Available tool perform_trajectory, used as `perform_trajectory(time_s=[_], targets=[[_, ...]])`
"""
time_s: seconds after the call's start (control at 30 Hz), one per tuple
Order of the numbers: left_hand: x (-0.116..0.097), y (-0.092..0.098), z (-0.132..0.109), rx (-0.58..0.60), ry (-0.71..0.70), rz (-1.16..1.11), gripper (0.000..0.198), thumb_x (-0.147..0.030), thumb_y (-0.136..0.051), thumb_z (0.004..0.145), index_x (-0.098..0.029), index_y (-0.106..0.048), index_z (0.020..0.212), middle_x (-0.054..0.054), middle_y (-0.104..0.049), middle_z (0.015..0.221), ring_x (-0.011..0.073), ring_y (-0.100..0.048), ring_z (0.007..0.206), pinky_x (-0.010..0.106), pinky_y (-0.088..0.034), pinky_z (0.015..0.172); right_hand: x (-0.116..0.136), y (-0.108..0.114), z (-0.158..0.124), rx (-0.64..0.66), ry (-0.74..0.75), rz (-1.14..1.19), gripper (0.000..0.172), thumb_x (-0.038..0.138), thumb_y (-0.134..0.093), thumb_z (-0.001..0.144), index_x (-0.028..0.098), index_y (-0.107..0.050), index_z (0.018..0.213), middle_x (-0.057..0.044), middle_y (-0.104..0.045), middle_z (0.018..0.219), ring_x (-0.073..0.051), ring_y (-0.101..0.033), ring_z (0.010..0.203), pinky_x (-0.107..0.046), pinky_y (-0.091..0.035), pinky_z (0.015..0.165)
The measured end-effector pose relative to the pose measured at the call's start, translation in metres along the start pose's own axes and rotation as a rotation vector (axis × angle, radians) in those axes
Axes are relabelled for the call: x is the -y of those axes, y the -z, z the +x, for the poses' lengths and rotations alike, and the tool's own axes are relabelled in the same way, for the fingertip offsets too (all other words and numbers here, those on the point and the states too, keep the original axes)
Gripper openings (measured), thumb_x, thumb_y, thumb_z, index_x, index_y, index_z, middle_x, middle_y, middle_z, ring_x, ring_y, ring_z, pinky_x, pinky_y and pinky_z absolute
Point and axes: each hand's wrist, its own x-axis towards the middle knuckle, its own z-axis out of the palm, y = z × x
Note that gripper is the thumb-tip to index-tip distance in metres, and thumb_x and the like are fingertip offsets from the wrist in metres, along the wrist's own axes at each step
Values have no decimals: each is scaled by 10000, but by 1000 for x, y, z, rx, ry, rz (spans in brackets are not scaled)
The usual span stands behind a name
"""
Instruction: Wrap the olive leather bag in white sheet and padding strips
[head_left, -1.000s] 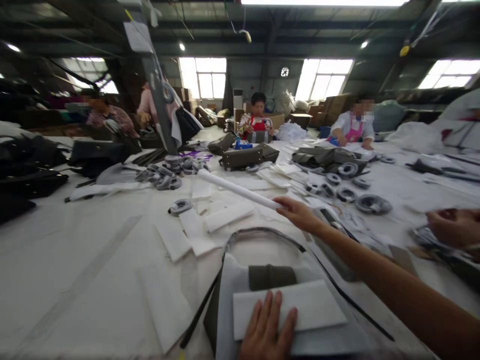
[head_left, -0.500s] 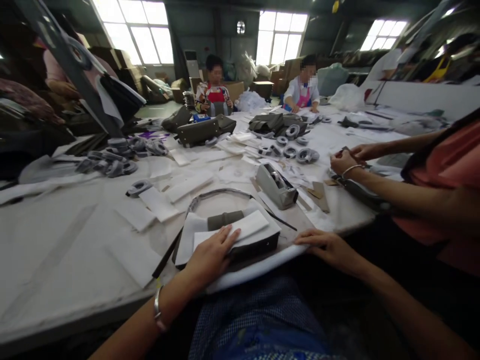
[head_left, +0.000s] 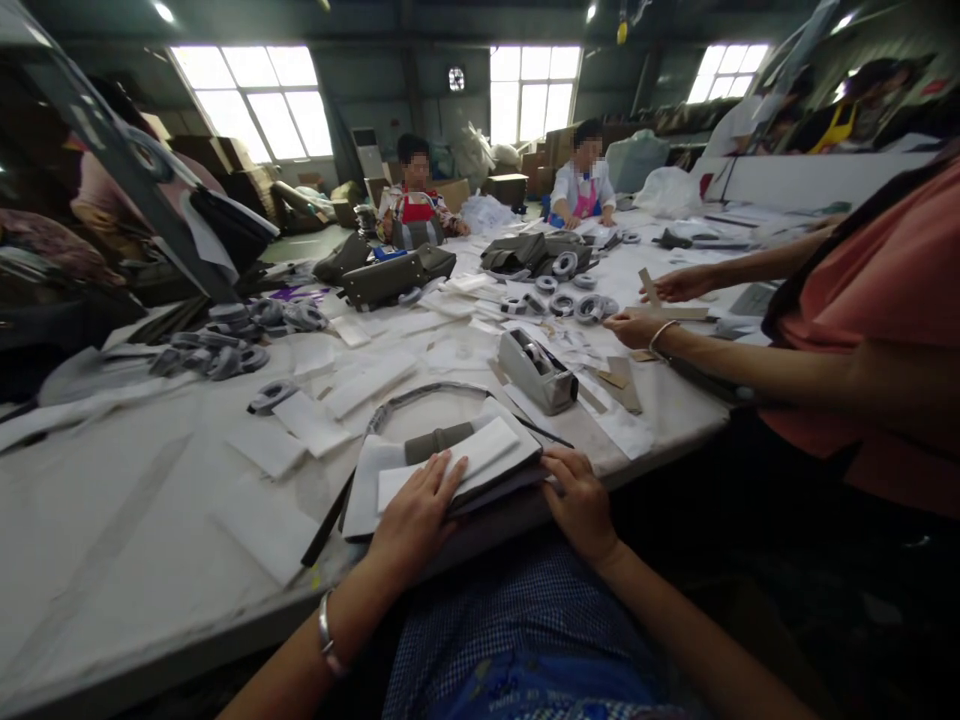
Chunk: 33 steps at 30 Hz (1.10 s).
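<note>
A dark handbag (head_left: 517, 468) lies near the table's front edge, with a wrapped handle loop (head_left: 431, 388) arching behind it. White padding sheets (head_left: 484, 452) and a grey-brown rolled piece (head_left: 439, 441) rest on top of it. My left hand (head_left: 420, 505) lies flat across the sheets, fingers stretched out and pressing lightly. At the bag's right front corner, my right hand (head_left: 583, 502) has its fingers bent around the edge, the thumb below. A thin dark strap (head_left: 328, 522) sticks out to the left of the bag.
A grey tape dispenser (head_left: 538, 372) stands behind the bag. Loose white sheets (head_left: 266, 525) and grey-wrapped rings (head_left: 221, 350) are scattered about the table (head_left: 90, 560). At right, a co-worker's hands (head_left: 652, 315) handle a beige strip. More dark bags (head_left: 390, 280) lie further back.
My right hand has moved left and in to the bag's corner. The white padded flap it held along the front edge no longer shows. My left hand stays on the sheets.
</note>
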Motion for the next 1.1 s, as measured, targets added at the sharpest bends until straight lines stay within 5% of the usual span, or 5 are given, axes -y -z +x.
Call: perform_trajectory(time_s=[0.13,0.33,0.73,0.93,1.1], targets=[[-5,-12,-4,-39,15,33,720,-150,-621,863,-218,-304,1506,145,-382,1544,291,-399,1398,447,-401,1136,11,25,17,-24,216,-85,246,191,-657,879,255,-648,1116,-74,-682,1088,-263,-619,1096,-470,-505,1015],[-9,-16,-6,-78,37,88,653,-124,-540,895,-224,-324,1503,140,-375,1548,285,-385,1408,438,-416,1120,10,14,54,396,539,-83,574,159,-640,899,321,-479,1425,-35,-554,1433,-268,-440,1385,-545,-253,1212],[-46,-24,21,-39,122,218,549,-138,-487,924,-226,-422,1462,152,-436,1503,421,-406,1366,680,-391,1037,-4,-13,24,320,415,38,488,138,-507,966,331,-497,1414,-19,-613,1366,-229,-514,1328,-523,-362,1168],[-38,-39,10,-148,86,227,598,-115,-503,917,-256,-383,1486,148,-429,1508,417,-398,1372,638,-412,1043,0,10,-8,57,-184,245,432,255,-545,955,249,-518,1386,-108,-566,1408,-250,-566,1274,-440,-525,1039],[-38,-40,10,-187,61,248,582,-131,-533,913,-230,-409,1474,176,-440,1495,424,-424,1353,621,-421,1038,-6,9,-13,223,-553,465,537,347,-595,898,184,-500,1401,-125,-721,1156,-262,-709,1033,-414,-582,925]])
